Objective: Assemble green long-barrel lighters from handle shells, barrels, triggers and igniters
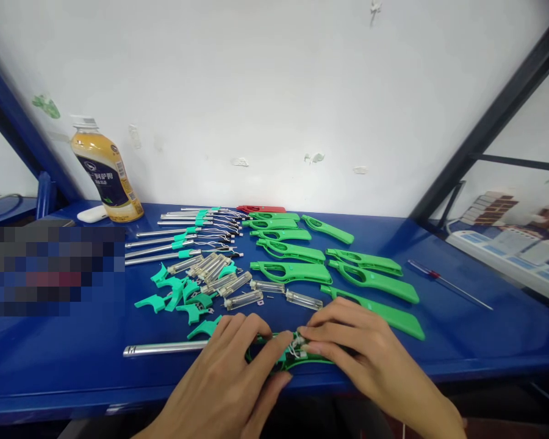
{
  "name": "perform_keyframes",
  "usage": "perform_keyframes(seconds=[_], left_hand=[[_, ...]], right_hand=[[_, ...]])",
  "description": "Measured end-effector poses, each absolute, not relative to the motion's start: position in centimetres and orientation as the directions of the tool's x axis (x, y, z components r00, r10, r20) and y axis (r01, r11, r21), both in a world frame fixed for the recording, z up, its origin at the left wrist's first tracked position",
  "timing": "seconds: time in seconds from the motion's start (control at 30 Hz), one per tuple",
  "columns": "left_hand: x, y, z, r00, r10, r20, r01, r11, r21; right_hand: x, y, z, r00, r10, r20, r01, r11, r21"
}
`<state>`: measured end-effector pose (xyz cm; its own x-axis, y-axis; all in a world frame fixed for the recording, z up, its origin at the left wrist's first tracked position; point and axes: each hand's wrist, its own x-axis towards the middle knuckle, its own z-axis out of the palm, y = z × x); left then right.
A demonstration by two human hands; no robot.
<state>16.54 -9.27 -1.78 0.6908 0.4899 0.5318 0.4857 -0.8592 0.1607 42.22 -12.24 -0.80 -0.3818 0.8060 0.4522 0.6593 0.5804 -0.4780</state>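
Near the table's front edge lies an open green lighter shell (313, 361), with a silver lighter tube (165, 349) sticking out to the left. My left hand (226, 375) is closed around the shell's left part, its thumb and forefinger beside the inner parts. Thumb and fingertips of my right hand (363, 344) pinch at thin white wires (296, 346) and a small pale part inside the shell. My fingers hide much of the interior. Just beyond are loose teal triggers (174, 292) and clear fuel tanks (243, 300).
Several green lighter shells (297, 272) and a red one (268, 209) lie behind my hands. Wired silver tubes (150, 249) are at the back left. A screwdriver (457, 289) rests at right. A drink bottle (105, 174) stands by the white wall.
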Motion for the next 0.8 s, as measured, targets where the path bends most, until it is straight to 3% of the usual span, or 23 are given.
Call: perform_keyframes(seconds=[0.57, 0.8], left_hand=[[16.73, -9.24, -1.46, 0.710, 0.468, 0.526, 0.481, -0.868, 0.123], [16.20, -9.25, -2.29, 0.687, 0.442, 0.577, 0.490, -0.868, 0.081]], right_hand=[[42.07, -12.53, -0.71, -0.360, 0.827, 0.432, 0.686, 0.548, -0.478], [41.98, -12.50, -0.45, -0.275, 0.754, 0.597, 0.723, 0.571, -0.388]])
